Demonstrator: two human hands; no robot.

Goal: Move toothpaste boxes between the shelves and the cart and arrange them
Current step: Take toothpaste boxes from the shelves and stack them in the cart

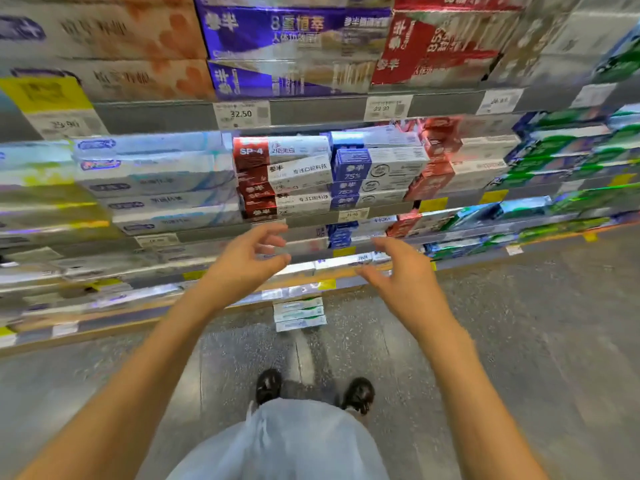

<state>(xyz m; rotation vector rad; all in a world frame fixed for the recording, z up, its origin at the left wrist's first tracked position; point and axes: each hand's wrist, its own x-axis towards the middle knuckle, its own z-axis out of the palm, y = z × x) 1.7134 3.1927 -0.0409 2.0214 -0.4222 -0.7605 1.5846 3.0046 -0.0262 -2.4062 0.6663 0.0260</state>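
Grey metal store shelves [311, 110] packed with glossy cardboard toothpaste boxes; red-and-white SP-4 cartons [282, 176] stacked flat mid-shelf. Left hand [246, 261] and right hand [403, 275] hover below, fingers loosely spread, empty.

"32.50" on price tag [241, 114]; "sp-4" on red box [251, 152]

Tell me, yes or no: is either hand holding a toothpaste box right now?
No: the left hand and the right hand both hang in front of the shelves with fingers spread and nothing between them.
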